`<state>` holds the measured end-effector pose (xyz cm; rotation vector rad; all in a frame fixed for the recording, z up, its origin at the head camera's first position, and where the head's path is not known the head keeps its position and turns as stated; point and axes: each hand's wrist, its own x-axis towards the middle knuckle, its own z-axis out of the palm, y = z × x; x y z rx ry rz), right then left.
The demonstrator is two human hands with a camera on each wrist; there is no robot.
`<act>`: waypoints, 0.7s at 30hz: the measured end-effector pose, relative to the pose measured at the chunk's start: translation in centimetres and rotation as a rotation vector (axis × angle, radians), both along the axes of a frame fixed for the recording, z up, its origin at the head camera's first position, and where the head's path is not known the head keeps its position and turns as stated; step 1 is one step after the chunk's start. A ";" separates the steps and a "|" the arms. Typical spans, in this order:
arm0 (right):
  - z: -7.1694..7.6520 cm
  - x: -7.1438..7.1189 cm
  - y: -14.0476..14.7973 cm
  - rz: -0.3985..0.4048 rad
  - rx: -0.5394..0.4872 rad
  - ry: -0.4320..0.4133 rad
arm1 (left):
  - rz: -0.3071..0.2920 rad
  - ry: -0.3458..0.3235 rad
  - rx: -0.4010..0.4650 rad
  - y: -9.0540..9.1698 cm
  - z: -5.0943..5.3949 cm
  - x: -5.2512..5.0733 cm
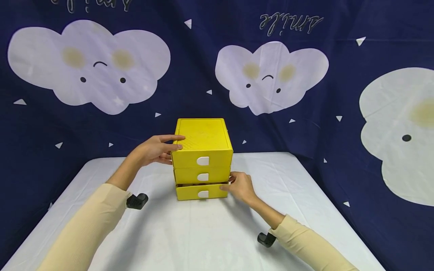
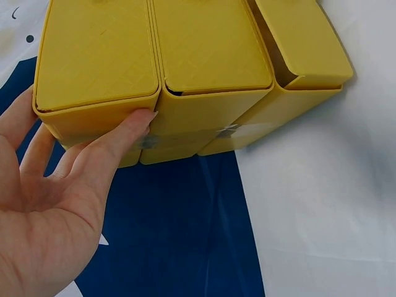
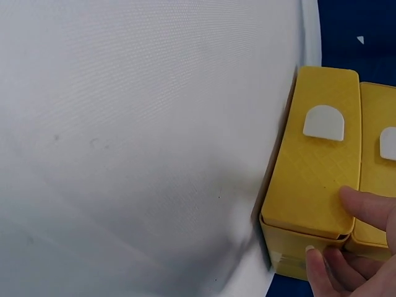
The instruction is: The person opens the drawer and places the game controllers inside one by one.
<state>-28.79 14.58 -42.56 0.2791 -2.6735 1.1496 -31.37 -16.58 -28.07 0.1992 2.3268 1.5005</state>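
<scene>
A yellow cabinet (image 1: 202,133) with three stacked drawers stands on the white table. Its bottom drawer (image 1: 188,192) is pulled out slightly, leaving a dark gap along the top edge; what lies inside cannot be made out. My left hand (image 1: 154,150) rests at the cabinet's upper left edge, some fingers over the top and others against the left side. At the lower right corner, my right hand (image 1: 241,185) has its thumb on the front of the bottom drawer (image 3: 312,170) and its other fingers curled by the side.
A white cloth covers the table (image 1: 203,233). Behind it hangs a dark blue curtain (image 1: 193,75) with printed clouds. White tabs (image 1: 203,161) mark the drawer fronts. Black wrist devices (image 1: 137,201) sit at both sleeves.
</scene>
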 end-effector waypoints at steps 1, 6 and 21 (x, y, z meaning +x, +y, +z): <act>0.0 0.0 0.0 -0.006 -0.001 0.002 | 0.001 0.001 0.000 0.0 0.0 0.0; 0.0 -0.2 -0.2 -0.025 -0.015 0.012 | 0.004 0.002 -0.003 0.1 0.1 -0.2; -0.6 -0.5 -0.4 -0.057 -0.062 0.025 | -0.010 0.035 -0.095 0.7 1.2 -0.3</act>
